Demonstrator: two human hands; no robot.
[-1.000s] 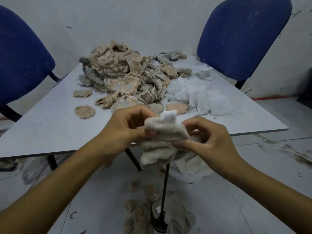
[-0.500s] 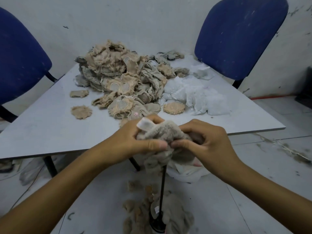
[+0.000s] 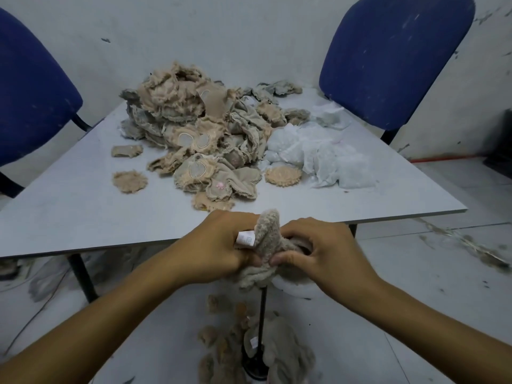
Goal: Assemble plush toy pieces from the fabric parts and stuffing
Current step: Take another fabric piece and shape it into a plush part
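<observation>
A fuzzy beige plush piece [image 3: 270, 245] is gripped between both hands just off the near table edge. It is clutched by the curled fingers of the left hand [image 3: 219, 248], beside its white sewn-in label [image 3: 246, 239]; it is pinched by the right hand [image 3: 321, 250]. Beyond, frayed tan fabric parts [image 3: 194, 134] are heaped on the smooth grey table [image 3: 69, 206], beside wispy white stuffing [image 3: 318, 159].

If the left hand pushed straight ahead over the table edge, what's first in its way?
Probably the small tan fabric piece at the near edge of the fabric pile, just beyond the left hand. Depth is unclear, since the hand grips the plush piece in front of the table.
</observation>
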